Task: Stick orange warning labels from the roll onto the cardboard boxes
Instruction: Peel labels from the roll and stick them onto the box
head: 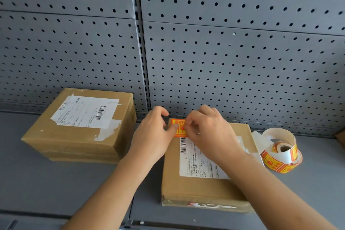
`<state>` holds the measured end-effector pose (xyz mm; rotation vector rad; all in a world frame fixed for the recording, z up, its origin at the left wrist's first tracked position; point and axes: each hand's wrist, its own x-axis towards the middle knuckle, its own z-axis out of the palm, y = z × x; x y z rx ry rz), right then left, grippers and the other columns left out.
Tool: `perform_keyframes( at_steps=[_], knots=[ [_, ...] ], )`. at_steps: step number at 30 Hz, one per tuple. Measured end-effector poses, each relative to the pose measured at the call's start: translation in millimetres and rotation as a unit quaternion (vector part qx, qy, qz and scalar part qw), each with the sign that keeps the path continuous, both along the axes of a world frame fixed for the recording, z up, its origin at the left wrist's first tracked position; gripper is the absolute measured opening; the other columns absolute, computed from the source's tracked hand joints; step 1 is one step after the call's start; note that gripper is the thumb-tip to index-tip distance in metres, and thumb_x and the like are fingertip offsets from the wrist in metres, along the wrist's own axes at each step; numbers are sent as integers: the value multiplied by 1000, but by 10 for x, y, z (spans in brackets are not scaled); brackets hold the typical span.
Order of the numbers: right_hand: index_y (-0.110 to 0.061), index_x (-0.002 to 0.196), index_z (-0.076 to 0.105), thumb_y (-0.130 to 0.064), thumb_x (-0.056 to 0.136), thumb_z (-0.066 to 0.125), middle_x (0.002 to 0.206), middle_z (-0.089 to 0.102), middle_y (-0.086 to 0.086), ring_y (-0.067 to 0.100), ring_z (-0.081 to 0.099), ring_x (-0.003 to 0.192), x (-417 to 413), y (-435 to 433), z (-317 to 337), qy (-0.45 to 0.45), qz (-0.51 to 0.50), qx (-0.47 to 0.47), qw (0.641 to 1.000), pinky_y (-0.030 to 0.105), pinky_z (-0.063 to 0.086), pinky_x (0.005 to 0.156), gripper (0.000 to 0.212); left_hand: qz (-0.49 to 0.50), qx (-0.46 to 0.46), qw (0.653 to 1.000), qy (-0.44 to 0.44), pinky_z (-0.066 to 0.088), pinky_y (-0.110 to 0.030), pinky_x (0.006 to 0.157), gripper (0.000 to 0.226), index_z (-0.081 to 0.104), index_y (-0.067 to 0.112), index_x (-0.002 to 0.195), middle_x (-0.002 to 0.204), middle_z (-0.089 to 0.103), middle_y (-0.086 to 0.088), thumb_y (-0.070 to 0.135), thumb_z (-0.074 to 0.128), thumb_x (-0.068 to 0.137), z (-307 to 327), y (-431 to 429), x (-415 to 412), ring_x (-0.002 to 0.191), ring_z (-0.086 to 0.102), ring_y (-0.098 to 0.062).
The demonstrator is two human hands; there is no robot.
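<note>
A flat cardboard box [173, 179] with a white shipping slip lies on the grey shelf in front of me. At its far left corner lies an orange warning label [179, 130]. My left hand [154, 132] presses the label's left part with its thumb, its other fingers curled above the box's far edge. My right hand [209, 132] touches the label's right side with its fingertips and hides part of it. The roll of orange labels [281, 157] lies on the shelf to the right of the box, with a loop of white backing paper curling up from it.
A second, taller cardboard box [78, 136] with a white shipping slip stands at the left of the grey shelf [46, 183]. A grey pegboard wall [224, 52] rises right behind the boxes. A brown corner of something shows at the far right edge.
</note>
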<state>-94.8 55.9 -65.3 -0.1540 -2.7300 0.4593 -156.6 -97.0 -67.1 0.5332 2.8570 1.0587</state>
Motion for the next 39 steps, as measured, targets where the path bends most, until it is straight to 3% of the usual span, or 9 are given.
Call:
perform_keyframes(
  at_steps=[6,9,11,14,18,21,27,32,39],
  knots=[
    [-29,98,72,-34,87,72,104,59,-5,21,53,100,72,77,-18,-9,-25,-32,999,37,46,86,12,21,162,974,-160,55,-41,95,35,57,33,128,123,62,12,44,64,95,-162,-34,25,107,62,-8],
    [-29,114,64,-38,94,62,115,60,-9,17,51,112,117,119,43,-53,-45,-106,992,35,44,97,22,34,234,942,-237,56,-31,85,29,60,35,128,118,68,11,42,58,100,-155,-17,99,100,68,-5],
    [-29,127,57,-45,97,55,123,62,-9,16,52,118,113,137,84,-98,-51,-104,988,35,40,105,34,42,259,927,-268,55,-30,77,23,62,35,122,107,73,8,42,55,102,-132,17,142,92,72,-8],
    [-30,131,55,-61,98,40,125,64,-8,19,53,121,67,93,94,-175,-51,-43,982,38,29,109,48,59,255,927,-268,60,-34,73,18,63,37,108,96,75,5,50,54,100,-113,74,172,81,75,-11],
    [-30,111,59,-74,93,28,111,64,-7,22,54,113,9,11,16,-193,-79,6,978,41,29,104,57,70,207,950,-224,61,-46,83,25,60,35,99,91,73,6,58,51,97,-157,122,153,81,74,-15],
    [-28,95,52,-72,94,26,104,63,-7,22,54,106,-20,-3,-20,-186,-85,21,979,42,31,100,51,71,180,958,-209,59,-48,85,29,59,35,97,91,72,5,61,46,98,-180,133,144,84,72,-17],
    [-28,108,59,-56,103,23,111,64,-7,23,54,111,-55,2,-57,-179,-86,14,980,42,29,101,45,65,160,965,-199,54,-48,88,30,59,35,100,93,69,6,57,39,101,-174,154,150,89,68,-17],
    [-27,100,58,-45,106,21,104,65,-9,23,57,107,-66,31,-90,-167,-97,-9,981,42,30,103,41,61,164,962,-209,53,-50,89,29,57,34,98,92,69,4,55,37,102,-147,166,164,90,67,-18],
    [-29,91,52,-71,95,23,99,58,-11,19,51,103,-23,23,-80,-179,-79,14,981,41,28,102,51,50,215,945,-240,57,-53,88,26,59,39,106,93,73,2,54,38,103,-186,123,186,86,73,-18]
  ],
)
